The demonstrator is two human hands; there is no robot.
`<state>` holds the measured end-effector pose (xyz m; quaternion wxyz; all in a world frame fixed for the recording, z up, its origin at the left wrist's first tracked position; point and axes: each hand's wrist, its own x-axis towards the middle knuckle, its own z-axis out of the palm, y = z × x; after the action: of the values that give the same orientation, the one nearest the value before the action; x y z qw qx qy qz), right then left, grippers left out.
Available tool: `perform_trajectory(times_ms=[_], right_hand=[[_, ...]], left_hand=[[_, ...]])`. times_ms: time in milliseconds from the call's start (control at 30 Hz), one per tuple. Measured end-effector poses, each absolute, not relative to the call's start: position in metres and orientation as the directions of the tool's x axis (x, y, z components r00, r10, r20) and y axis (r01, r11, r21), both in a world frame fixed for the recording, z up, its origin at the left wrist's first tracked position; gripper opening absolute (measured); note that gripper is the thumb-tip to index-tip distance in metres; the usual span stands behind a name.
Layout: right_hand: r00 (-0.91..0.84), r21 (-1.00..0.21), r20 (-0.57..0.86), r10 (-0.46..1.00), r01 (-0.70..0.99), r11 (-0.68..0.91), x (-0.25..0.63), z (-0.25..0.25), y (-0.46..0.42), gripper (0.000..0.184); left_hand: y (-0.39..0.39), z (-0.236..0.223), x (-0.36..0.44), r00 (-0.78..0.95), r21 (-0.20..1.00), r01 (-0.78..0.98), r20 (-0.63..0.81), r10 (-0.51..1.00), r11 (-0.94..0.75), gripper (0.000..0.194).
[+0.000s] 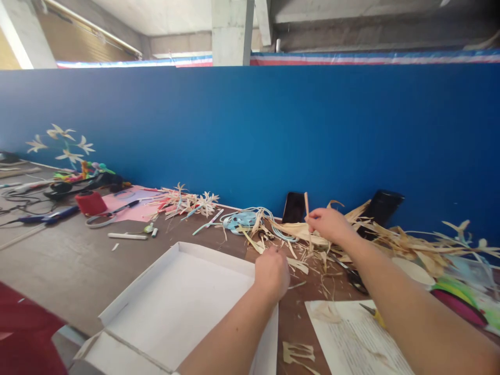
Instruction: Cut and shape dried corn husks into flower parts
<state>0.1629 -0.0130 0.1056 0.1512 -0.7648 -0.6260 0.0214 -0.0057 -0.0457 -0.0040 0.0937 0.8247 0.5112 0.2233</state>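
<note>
My right hand [328, 226] pinches a thin, pale, wooden-looking stick [307, 202], held upright over the dried husk scraps. Closer to me, my left hand [272, 273] is closed at the right edge of an open white cardboard box [177, 297]. Whatever its fingers may hold is hidden. Dry tan corn-husk-like strips [383, 237] and small shreds lie around and behind my right hand. A coil of light blue ribbon [242, 221] rests to the left of that hand, and a dark phone [294, 207] leans on the blue partition behind it.
Pale husk-like flowers [205, 203], a pink sheet [135, 203] and a red spool [90, 203] are at the back left. Black-handled scissors [356, 281] and a printed paper [351, 333] lie on the right. The blue partition [250, 125] closes off the table's far edge.
</note>
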Motion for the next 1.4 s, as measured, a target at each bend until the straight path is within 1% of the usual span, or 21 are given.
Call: perform_trajectory(times_ms=[67,100,133,167,200,233,300,367,433,567,600,667,700,733,767,800,867,967,1233,1333,1400], right_hand=[[0.226,-0.401,0.205,0.952,0.907,-0.128,0.163,0.120,-0.037,0.033],[0.284,-0.631,0.262,0.922,0.773,-0.059,0.163,0.123,-0.052,0.032],[0.298,-0.786,0.285,0.911,0.616,0.044,0.162,0.124,-0.069,0.033],[0.299,-0.866,0.297,0.907,0.484,0.124,0.161,0.122,-0.086,0.034],[0.280,-0.908,0.281,0.918,0.387,0.160,0.159,0.118,-0.103,0.036],[0.251,-0.932,0.232,0.940,0.333,0.141,0.157,0.112,-0.119,0.039],[0.178,-0.955,0.141,0.974,0.284,0.086,0.151,0.096,-0.145,0.044],[0.059,-0.957,0.084,0.995,0.283,0.064,0.143,0.076,-0.162,0.043],[0.035,-0.943,0.085,0.996,0.325,0.069,0.134,0.058,-0.169,0.037],[-0.039,-0.858,0.167,0.985,0.486,0.165,0.129,0.037,-0.166,0.047],[-0.025,-0.843,0.164,0.986,0.515,0.153,0.133,0.036,-0.164,0.050],[0.085,-0.825,0.108,0.991,0.563,0.042,0.146,0.035,-0.160,0.052],[0.186,-0.806,0.076,0.979,0.589,-0.049,0.154,0.035,-0.158,0.050],[0.280,-0.748,0.066,0.958,0.649,-0.138,0.162,0.034,-0.157,0.043],[0.307,-0.661,0.082,0.948,0.729,-0.178,0.169,0.033,-0.156,0.035],[0.286,-0.567,0.095,0.954,0.803,-0.185,0.175,0.032,-0.156,0.029],[0.237,-0.397,0.044,0.971,0.896,-0.200,0.179,0.028,-0.156,0.022],[0.213,-0.228,-0.042,0.976,0.949,-0.217,0.173,0.022,-0.159,0.022],[0.219,-0.081,-0.049,0.974,0.971,-0.223,0.158,0.012,-0.156,0.019],[0.221,-0.075,-0.062,0.973,0.971,-0.225,0.157,0.013,-0.154,0.015],[0.213,-0.106,-0.069,0.975,0.970,-0.219,0.158,0.014,-0.155,0.012]], left_hand=[[-0.047,-0.006,-0.005,0.426,0.396,0.772,0.258,0.867,-0.497,0.022],[-0.048,-0.006,-0.004,0.443,0.417,0.752,0.255,0.859,-0.511,0.022],[-0.048,-0.006,-0.004,0.451,0.453,0.726,0.253,0.856,-0.517,0.021],[-0.049,-0.006,-0.003,0.453,0.511,0.692,0.241,0.858,-0.509,0.021],[-0.049,-0.006,-0.001,0.453,0.595,0.644,0.211,0.866,-0.481,0.022],[-0.050,-0.005,0.000,0.460,0.702,0.568,0.163,0.873,-0.430,0.025],[-0.052,-0.002,0.003,0.528,0.914,0.319,0.050,0.848,-0.252,0.040],[-0.054,0.001,0.006,0.630,0.999,0.031,-0.001,0.777,-0.023,0.053],[-0.056,0.002,0.007,0.688,0.980,-0.158,0.018,0.726,0.125,0.055],[-0.054,0.001,0.008,0.683,0.930,-0.267,-0.002,0.731,0.251,0.041],[-0.053,0.000,0.008,0.673,0.916,-0.291,-0.010,0.740,0.277,0.039],[-0.049,0.000,0.007,0.630,0.896,-0.326,-0.032,0.776,0.302,0.035],[-0.047,0.000,0.007,0.594,0.902,-0.321,-0.045,0.803,0.288,0.032],[-0.045,0.001,0.006,0.552,0.920,-0.293,-0.058,0.832,0.258,0.030],[-0.044,0.001,0.006,0.510,0.944,-0.247,-0.066,0.857,0.220,0.028],[-0.044,0.001,0.006,0.483,0.966,-0.191,-0.063,0.874,0.175,0.027],[-0.045,0.001,0.007,0.480,0.993,-0.088,-0.027,0.877,0.079,0.026],[-0.049,-0.001,0.008,0.519,0.999,0.013,0.018,0.855,-0.030,0.027],[-0.048,-0.009,0.010,0.526,0.990,0.090,0.047,0.849,-0.111,0.032],[-0.048,-0.010,0.010,0.538,0.990,0.087,0.048,0.842,-0.112,0.033],[-0.048,-0.009,0.010,0.544,0.991,0.079,0.051,0.838,-0.112,0.033]])
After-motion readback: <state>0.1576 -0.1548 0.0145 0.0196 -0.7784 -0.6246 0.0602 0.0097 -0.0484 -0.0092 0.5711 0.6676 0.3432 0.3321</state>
